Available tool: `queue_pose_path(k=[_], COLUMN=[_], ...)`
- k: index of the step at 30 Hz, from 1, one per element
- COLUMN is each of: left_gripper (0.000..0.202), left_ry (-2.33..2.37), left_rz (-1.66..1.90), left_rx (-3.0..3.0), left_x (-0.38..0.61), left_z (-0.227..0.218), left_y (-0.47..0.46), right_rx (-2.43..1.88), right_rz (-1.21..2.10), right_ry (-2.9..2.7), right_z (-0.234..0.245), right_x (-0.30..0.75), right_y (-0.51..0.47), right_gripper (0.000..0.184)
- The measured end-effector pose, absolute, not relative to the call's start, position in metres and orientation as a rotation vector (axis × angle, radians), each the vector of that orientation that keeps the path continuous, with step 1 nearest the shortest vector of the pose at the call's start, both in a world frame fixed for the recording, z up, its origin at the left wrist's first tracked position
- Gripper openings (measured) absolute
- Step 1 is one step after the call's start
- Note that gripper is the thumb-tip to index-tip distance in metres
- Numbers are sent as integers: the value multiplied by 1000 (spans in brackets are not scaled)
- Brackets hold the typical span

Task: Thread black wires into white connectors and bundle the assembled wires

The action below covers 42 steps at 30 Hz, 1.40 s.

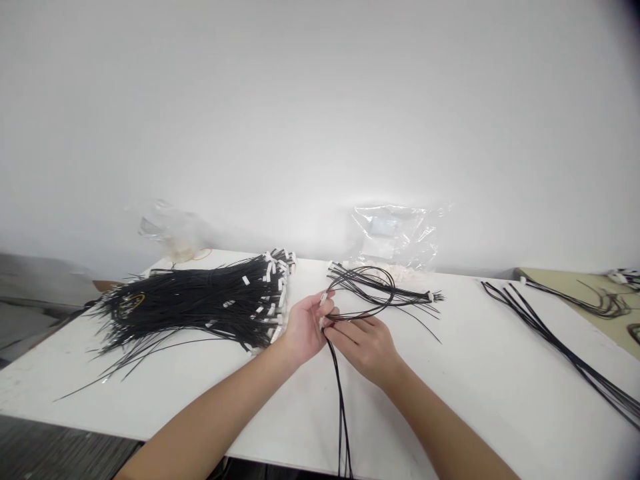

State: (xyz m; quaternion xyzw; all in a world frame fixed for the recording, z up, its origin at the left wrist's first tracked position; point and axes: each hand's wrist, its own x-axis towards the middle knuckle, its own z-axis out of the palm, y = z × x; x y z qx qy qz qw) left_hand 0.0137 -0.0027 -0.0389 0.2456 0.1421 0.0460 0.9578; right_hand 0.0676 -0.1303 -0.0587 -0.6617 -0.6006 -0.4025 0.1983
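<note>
My left hand (306, 328) is closed around a small white connector (323, 298) at the end of some thin black wires. My right hand (364, 343) meets it from the right, its fingers pinched on the black wires close to a second white connector (322, 323). One part of the wires (387, 273) loops up and to the right; another hangs down past the table's front edge. Behind the hands lies a small group of black cables (410, 293) with white connectors. Left of my left hand is a large pile of black cables (200, 300), white connectors at its right end.
A clear plastic bag (395, 237) with white pieces rests by the wall. Another plastic bag (173, 230) stands at the back left. Long black cables (555, 340) stretch along the right side of the white table (430, 393). A yellowish surface (555, 277) adjoins at far right.
</note>
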Motion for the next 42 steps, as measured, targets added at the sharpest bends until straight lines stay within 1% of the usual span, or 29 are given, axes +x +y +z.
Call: queue_pose_path(k=[5, 9, 17, 23, 28, 38, 42], left_gripper=[16, 15, 14, 15, 14, 14, 13], left_ry=[274, 278, 250, 233, 248, 213, 223], left_rz=[72, 81, 108, 107, 92, 84, 99], left_rx=[500, 516, 547, 548, 544, 539, 537], left_x=[14, 15, 17, 16, 14, 14, 15], left_z=[-41, -41, -43, -44, -41, -41, -40], left_y=[-2, -3, -1, 0, 0, 1, 0], right_rx=[-1854, -1844, -1855, -1800, -1766, -1682, -1703], right_rz=[-1108, -1017, -800, -805, -788, -586, -599], right_ry=[-1660, -1629, -1612, -1615, -1656, -1726, -1747], right_z=[-63, -66, -67, -69, -70, -62, -60], right_x=[69, 69, 70, 72, 74, 76, 76], right_y=[-128, -129, -131, -132, -133, -139, -140], right_gripper=[9, 7, 15, 13, 17, 22, 20])
